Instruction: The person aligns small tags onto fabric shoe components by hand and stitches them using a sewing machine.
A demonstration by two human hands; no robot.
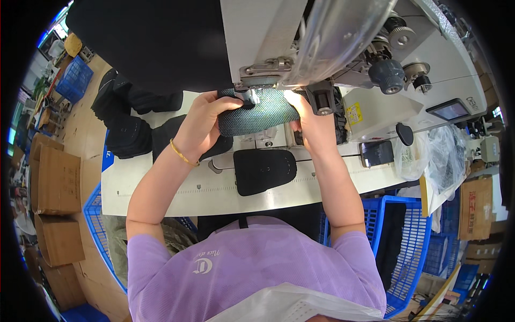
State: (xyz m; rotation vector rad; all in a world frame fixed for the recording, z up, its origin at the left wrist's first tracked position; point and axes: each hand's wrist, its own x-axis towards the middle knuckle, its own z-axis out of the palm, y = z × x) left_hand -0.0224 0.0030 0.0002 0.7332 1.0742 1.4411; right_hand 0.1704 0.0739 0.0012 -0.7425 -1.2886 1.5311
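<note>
Dark teal mesh piece (pixel 263 119) sits under the sewing machine head (pixel 271 40), held up at the needle area, metal presser foot (pixel 250 99) against its upper left part. Left hand (pixel 204 123) pinches the left end, thumb laid flat on top close to the foot, fingers mostly hidden beneath. Right hand (pixel 317 126) closed round the right end, one digit on top, a fingertip showing below (exact finger placement partly covered). Neither hand spread; fabric bowed between them.

Gold bracelet (pixel 183 153) on left wrist. Dark roller-like fitting (pixel 322 99) hangs just by the right hand, partly in front of it; clear plastic guard (pixel 343 37) above. Large black panel (pixel 150 43) blocks the upper left. Loose black pad (pixel 264 170) lies in front of the work, near the table edge; black stacked pieces (pixel 129 134) on the left. Phone (pixel 376 154) flat at right, clear plastic bags (pixel 442 153) beyond it, small screen (pixel 448 110) on the machine body.

Pale table (pixel 161 196) with a ruler scale along the front. Blue basket (pixel 407 252) below right, another blue crate (pixel 96 214) below left, with crumpled cloth (pixel 120 241) beside it. Cardboard boxes (pixel 58 180) stand left on a brownish floor (pixel 92 268).
</note>
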